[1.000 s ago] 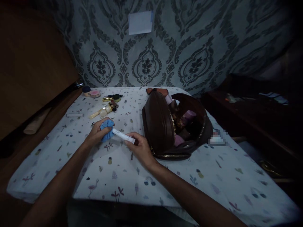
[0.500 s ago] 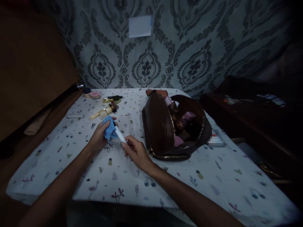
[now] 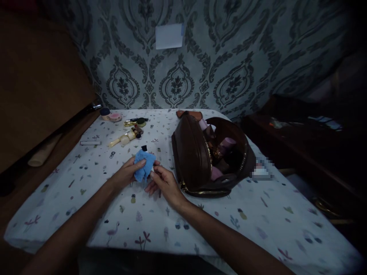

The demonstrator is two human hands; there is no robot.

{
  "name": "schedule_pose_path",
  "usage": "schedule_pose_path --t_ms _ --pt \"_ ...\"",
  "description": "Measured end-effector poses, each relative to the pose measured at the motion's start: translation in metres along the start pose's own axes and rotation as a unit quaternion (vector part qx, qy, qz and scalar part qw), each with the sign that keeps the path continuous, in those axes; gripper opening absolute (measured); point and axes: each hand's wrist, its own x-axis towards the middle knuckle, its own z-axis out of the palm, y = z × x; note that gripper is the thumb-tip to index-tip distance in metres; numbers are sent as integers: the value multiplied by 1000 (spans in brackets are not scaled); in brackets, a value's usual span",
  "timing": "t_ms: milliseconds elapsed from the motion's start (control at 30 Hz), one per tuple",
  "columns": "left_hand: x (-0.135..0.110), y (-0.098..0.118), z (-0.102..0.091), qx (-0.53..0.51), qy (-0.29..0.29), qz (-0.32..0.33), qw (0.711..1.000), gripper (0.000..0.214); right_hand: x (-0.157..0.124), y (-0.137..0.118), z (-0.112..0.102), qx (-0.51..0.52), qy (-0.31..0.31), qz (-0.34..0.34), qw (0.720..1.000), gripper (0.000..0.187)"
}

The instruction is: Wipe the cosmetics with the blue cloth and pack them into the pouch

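Note:
My left hand (image 3: 130,170) is closed on a blue cloth (image 3: 145,164), which is wrapped around a slim white tube. The tube's black end (image 3: 144,148) sticks out beyond the cloth's far edge, and most of its white body is covered. My right hand (image 3: 164,185) pinches the near end of the tube between thumb and forefinger, beside the cloth, with its other fingers loosely spread. To the right of this hand stands a brown bag (image 3: 192,152), unzipped, with pink and dark cosmetics inside.
Beyond my hands lie cream-coloured tubes (image 3: 124,138), a gold and black item (image 3: 131,123), a pink compact (image 3: 115,117) and a dark-lidded jar (image 3: 105,113). A thin white stick (image 3: 90,143) lies at left. An orange-brown case (image 3: 189,114) rests behind the bag. A patterned cloth covers the table (image 3: 137,217).
The blue cloth has slid over the white tube toward my right hand and now covers most of it. Its black end shows past the cloth. My left hand has moved slightly right.

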Motion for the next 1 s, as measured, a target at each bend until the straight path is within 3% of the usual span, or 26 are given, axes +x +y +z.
schedule_pose_path --t_ms 133,367,500,633,767,1000 --pt "2 -6 3 44 -4 -10 999 51 2 1 -1 16 25 11 1000 41" --pt "2 5 3 22 108 10 994 33 -1 -5 -3 -87 76 16 993 41" --pt "-2 10 -4 37 -6 -45 998 31 -4 -17 -5 -70 115 -74 988 41" --pt "-6 7 -7 40 -95 -103 989 30 -5 -27 -6 -31 63 -98 993 44" --pt "-8 6 -5 40 -127 -119 984 34 -3 -26 -6 -33 61 -87 994 35" --pt "-8 9 3 122 -131 -124 976 33 -3 -23 -3 -59 87 -78 991 40"
